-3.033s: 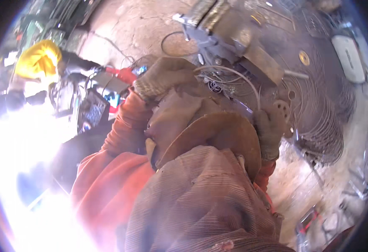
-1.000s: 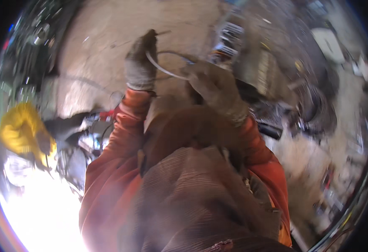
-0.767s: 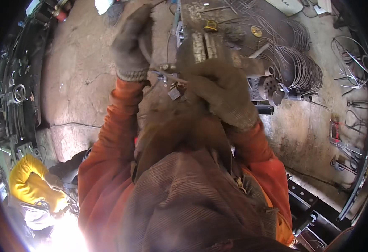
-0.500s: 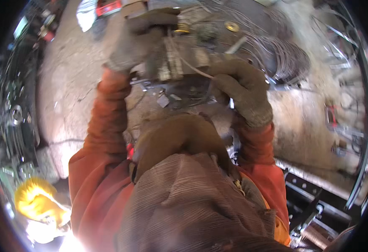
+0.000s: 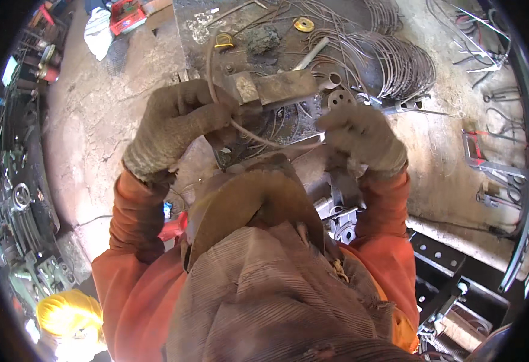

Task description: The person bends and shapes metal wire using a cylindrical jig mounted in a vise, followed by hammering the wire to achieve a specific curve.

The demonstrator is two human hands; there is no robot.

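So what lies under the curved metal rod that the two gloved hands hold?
Under the thin curved metal rod lies a dark steel workbench bearing a rectangular metal block and loose bent wires. The left hand and right hand cover what lies directly beneath them.

We see a thin metal rod [image 5: 258, 137], dull grey-brown, bent into an open curve. It climbs from behind the left hand [image 5: 177, 123], arcs up over that gloved grip, then sweeps down and across to the right hand [image 5: 361, 140], sagging slightly between the two. Both of our hands wear worn, dirty work gloves and are closed on the rod, the left at its looped end, the right at its straighter end. The rod hangs just in front of a rusty steel block [image 5: 273, 89] on the tabletop [image 5: 198, 24]; whether it touches the block we cannot tell.
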